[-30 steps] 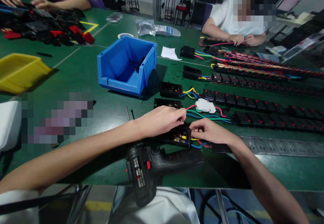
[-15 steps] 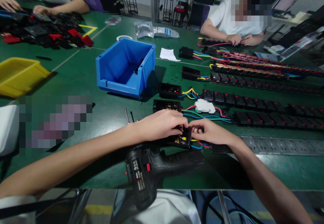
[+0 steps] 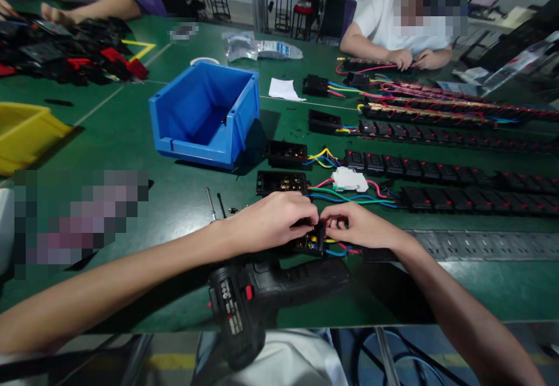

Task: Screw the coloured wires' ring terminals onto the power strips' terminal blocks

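Inside blue bin (image 3: 205, 115): one black part (image 3: 227, 119)

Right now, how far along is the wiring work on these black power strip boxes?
Looks done: several wired socket strips lie in rows across the green table. In hand: the left hand and right hand both pinch at one open black box with coloured wires. Left: two more open boxes wait behind it, and the cordless screwdriver lies unused at the table edge.
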A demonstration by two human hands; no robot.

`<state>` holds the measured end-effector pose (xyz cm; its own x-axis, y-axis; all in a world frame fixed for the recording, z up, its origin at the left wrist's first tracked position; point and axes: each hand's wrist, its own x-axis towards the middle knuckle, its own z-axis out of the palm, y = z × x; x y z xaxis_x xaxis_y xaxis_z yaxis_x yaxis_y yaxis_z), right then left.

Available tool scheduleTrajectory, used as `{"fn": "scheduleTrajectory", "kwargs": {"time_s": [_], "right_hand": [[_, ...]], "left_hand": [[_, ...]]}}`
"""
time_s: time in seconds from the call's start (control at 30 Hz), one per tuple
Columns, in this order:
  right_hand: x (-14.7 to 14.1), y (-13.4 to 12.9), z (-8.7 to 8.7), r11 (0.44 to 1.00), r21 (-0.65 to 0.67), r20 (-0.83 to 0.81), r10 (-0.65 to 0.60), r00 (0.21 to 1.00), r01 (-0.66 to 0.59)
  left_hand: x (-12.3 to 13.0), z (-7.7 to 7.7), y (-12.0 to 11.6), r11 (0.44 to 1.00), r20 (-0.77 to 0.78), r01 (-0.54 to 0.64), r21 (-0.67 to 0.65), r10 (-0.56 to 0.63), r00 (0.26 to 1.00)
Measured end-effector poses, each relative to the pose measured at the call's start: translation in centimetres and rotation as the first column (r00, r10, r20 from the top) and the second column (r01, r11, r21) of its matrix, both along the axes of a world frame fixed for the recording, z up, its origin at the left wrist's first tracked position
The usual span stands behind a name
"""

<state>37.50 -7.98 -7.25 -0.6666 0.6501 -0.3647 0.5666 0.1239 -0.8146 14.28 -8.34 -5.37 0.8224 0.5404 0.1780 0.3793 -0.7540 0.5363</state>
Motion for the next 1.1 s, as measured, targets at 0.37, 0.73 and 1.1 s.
{"fn": "scheduleTrajectory", "kwargs": {"time_s": [0.37,0.73,1.1], "right_hand": [[0.2,0.1,0.0,0.983,0.170,0.054,0.058,0.997,-0.066],[0.1,0.0,0.2,0.980,0.181,0.094,0.061,0.994,-0.078],[0.2,0.1,0.2,0.981,0.175,0.084,0.071,0.994,-0.085]], "left_hand": [[-0.8,1.9,-0.5,0.999,-0.189,-0.053,0.000,0.052,0.981],[-1.0,3.0,-2.0,0.994,-0.257,0.006,-0.109,-0.034,0.966],[-1.1,3.2,-1.8,0.988,-0.247,0.018,-0.151,-0.055,0.967]]}}
